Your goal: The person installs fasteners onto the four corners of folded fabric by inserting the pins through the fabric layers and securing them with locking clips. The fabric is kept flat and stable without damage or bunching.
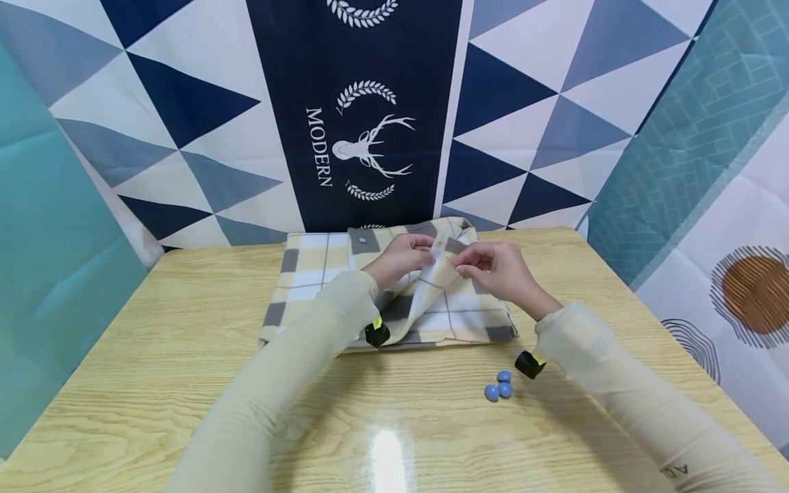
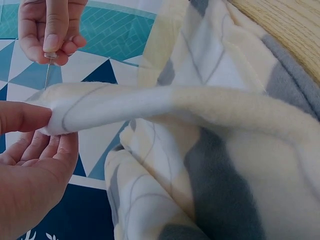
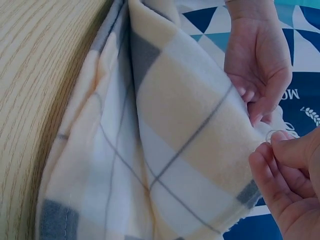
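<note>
A plaid fleece blanket in cream, white and grey lies folded at the table's back edge, one part of it lifted. My left hand pinches this raised edge between thumb and fingers, as the left wrist view shows up close. With thumb and fingertips, my right hand pinches a thin metal pin by its small clear head. The pin points down, its tip right at the blanket's edge. Seen from the right wrist, the clear round head shows between the fingertips.
Three small blue round pieces lie on the wooden table in front of the blanket. Another small blue piece sits on the blanket's back left part. Patterned cloth hangs behind the table.
</note>
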`<state>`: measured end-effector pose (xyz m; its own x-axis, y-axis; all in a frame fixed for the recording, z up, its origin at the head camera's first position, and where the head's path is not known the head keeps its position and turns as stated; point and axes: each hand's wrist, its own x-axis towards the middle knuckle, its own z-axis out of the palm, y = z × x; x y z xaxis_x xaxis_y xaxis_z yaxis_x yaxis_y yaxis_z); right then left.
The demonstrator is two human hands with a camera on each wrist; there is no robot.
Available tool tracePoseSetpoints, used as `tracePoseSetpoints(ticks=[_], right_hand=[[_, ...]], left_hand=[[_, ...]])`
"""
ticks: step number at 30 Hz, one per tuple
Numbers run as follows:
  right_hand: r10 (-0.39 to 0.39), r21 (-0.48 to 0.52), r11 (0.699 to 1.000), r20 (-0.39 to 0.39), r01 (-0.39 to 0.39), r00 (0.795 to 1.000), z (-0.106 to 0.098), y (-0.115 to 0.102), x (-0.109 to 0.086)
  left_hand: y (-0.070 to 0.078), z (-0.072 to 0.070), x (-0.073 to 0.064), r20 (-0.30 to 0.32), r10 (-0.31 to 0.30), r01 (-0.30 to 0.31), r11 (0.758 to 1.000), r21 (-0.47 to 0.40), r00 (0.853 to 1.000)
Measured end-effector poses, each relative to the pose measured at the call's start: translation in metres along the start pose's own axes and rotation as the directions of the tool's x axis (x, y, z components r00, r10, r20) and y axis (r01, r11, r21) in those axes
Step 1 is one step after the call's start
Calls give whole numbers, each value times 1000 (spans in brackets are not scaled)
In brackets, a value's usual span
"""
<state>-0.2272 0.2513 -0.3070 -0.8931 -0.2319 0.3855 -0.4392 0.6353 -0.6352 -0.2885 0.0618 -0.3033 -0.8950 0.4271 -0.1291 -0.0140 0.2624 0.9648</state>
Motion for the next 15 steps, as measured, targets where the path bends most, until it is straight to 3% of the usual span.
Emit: tracePoseSetpoints(ticks=[15], right_hand=[[20, -15, 1000, 13, -19, 1000, 2, 1, 0]], left_hand=[[-3, 0, -1, 1, -11, 11, 1000, -3, 1000]])
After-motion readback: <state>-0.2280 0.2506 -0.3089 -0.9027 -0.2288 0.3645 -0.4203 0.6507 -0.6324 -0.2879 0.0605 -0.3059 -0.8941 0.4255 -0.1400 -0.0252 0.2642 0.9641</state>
